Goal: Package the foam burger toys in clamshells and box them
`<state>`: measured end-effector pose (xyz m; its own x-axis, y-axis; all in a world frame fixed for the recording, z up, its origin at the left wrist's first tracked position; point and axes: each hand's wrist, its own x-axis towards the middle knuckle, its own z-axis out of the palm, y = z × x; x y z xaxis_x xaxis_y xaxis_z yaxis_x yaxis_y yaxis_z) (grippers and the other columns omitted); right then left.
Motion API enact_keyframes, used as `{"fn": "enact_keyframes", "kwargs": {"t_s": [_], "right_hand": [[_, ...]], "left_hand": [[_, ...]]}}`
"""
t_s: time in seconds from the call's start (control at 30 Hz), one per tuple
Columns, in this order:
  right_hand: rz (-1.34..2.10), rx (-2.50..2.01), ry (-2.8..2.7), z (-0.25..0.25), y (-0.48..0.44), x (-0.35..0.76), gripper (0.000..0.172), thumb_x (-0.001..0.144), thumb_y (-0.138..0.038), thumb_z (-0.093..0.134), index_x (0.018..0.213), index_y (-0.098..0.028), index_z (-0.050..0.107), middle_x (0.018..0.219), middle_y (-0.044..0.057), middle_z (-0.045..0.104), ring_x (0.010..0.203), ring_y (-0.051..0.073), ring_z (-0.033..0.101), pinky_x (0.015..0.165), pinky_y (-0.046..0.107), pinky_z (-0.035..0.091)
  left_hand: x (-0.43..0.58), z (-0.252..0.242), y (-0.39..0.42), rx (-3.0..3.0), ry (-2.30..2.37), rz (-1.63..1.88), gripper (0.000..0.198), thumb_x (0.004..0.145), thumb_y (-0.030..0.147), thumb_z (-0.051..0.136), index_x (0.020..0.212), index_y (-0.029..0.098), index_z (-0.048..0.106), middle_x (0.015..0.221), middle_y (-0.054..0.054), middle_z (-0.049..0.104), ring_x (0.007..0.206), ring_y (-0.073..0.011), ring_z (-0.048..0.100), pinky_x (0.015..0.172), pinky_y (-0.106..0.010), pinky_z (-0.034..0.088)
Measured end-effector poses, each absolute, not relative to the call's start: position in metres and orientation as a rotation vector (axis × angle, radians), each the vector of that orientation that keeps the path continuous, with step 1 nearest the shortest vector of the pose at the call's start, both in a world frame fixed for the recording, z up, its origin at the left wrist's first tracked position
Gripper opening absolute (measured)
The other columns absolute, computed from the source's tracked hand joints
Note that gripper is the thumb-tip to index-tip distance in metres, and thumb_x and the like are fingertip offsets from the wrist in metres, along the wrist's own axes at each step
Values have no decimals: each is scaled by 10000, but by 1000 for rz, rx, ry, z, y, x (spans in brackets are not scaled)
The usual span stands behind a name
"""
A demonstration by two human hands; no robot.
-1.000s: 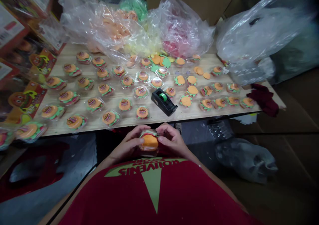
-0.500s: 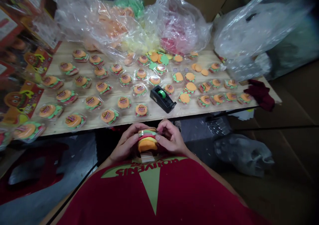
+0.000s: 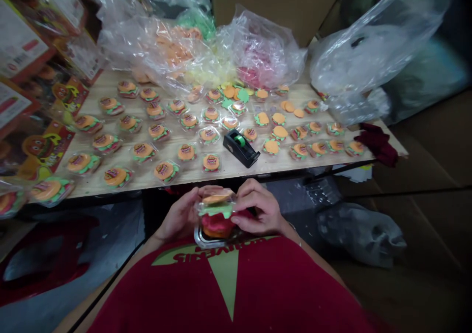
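Close to my body, below the table's front edge, I hold a toy burger (image 3: 217,217) in a clear plastic case. Its orange bun, green leaf and red layers show through the plastic. My left hand (image 3: 181,215) supports the case from the left, its fingers partly hidden behind it. On the other side, my right hand (image 3: 258,208) grips with bent fingers, thumb and fingertips against the red layer and the case's edge. Straight ahead on the table stands a black tape dispenser (image 3: 241,149) with a green-cored roll.
Many cased toy burgers (image 3: 165,171) cover the wooden table (image 3: 191,180). Loose foam pieces (image 3: 236,93) lie before plastic bags (image 3: 254,53) at the back. Printed boxes (image 3: 44,144) stand at left, a dark red cloth (image 3: 378,144) at right. A red stool (image 3: 83,269) is on the floor.
The burger in my hands has turned, so its green and red layers and the case's rim now face me. My right fingers have shifted along its side. The view has moved slightly.
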<state>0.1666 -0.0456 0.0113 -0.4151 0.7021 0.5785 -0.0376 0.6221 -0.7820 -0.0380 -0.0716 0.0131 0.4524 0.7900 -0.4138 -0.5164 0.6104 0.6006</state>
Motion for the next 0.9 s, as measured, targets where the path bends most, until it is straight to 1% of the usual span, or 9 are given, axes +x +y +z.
{"fn": "enact_keyframes", "kwargs": {"t_s": [0.17,0.37,0.47,0.53,0.6,0.67,0.73,0.8,0.9], "right_hand": [[909,-592,-1666,10,-49,163,228,791,-230,656,1012,-250,602,836,42,570,786,186,553,686,337,483],[1054,-707,-1598,8,-51,164,246,828,-316,604,1056,-232,572,873,47,538,812,187,541,708,334,479],[1096,-603,-1689,13,-50,170,280,815,-320,626,1084,-252,592,880,43,562,824,193,550,727,345,479],[1175,-482,-1790,19,-48,176,277,807,-345,644,1069,-258,618,895,43,587,838,196,559,753,359,473],[1264,-355,-1917,24,-46,181,216,826,-388,630,993,-253,648,866,36,609,827,194,567,783,372,461],[1307,-298,-1999,27,-46,185,195,846,-430,612,885,-244,657,811,27,614,812,192,565,801,377,450],[1303,-359,-1986,26,-47,186,212,832,-450,637,854,-240,640,829,30,607,832,197,560,809,377,450],[1265,-473,-1905,22,-49,185,267,786,-452,694,930,-243,610,908,40,586,881,206,550,816,375,458],[1144,-594,-1855,15,-53,179,489,712,-450,772,1094,-257,534,994,49,543,931,216,531,828,374,465]], "left_hand": [[-37,16,-75,585,555,845,689,668,526,736,1267,232,563,1306,-113,594,1207,-358,541,979,-449,459],[-37,10,-77,623,588,890,619,720,541,680,1248,241,562,1274,-110,613,1174,-340,565,901,-416,499],[-37,15,-78,579,547,876,690,731,629,612,1283,222,533,1262,-129,616,1141,-351,585,922,-464,479],[-38,19,-79,543,545,894,709,742,699,539,1240,195,568,1255,-145,618,1145,-366,580,942,-496,460],[-40,22,-79,555,595,881,640,776,683,509,1148,176,628,1258,-148,619,1154,-364,573,952,-490,455],[-42,23,-79,629,646,838,512,793,584,570,1088,176,659,1269,-138,618,1163,-353,571,966,-465,450],[-43,22,-79,687,656,823,446,762,475,653,1119,207,645,1279,-114,619,1164,-337,575,965,-445,454],[-42,20,-79,665,655,849,473,754,446,664,1174,236,606,1268,-97,628,1150,-322,588,948,-438,468],[-38,18,-78,591,676,904,467,794,468,605,1192,225,581,1204,-104,659,1097,-309,620,924,-449,483]]}}
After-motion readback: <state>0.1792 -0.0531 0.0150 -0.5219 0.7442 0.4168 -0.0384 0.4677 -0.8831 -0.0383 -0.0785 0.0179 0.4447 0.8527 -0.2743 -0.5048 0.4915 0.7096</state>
